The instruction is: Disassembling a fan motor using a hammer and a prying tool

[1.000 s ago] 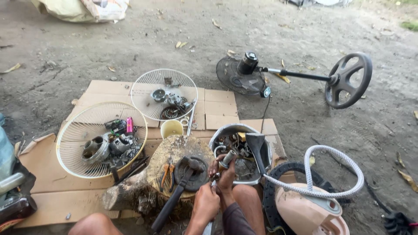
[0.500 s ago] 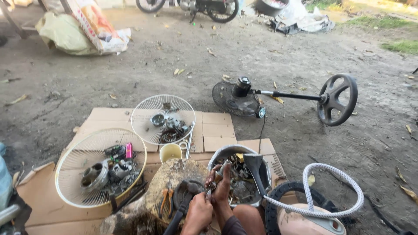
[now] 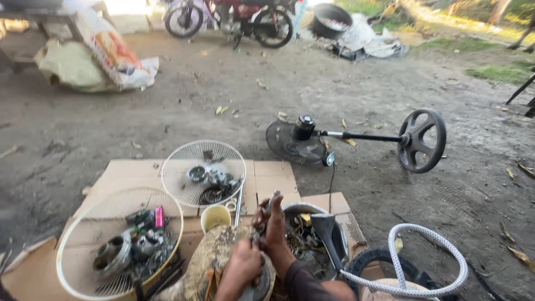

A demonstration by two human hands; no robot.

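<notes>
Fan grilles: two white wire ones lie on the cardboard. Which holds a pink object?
The nearer, left-hand grille, beside the pale cup; a pink object lies among its metal parts.

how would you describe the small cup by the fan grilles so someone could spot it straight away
Start at the flattened cardboard on the dirt ground, where two white wire fan grilles lie holding metal parts. The pale yellow cup stands upright on the cardboard in the gap between the near grille and the far grille, just left of the person's hands. It is the only solid, plain-coloured open container there, not wire mesh.
</notes>
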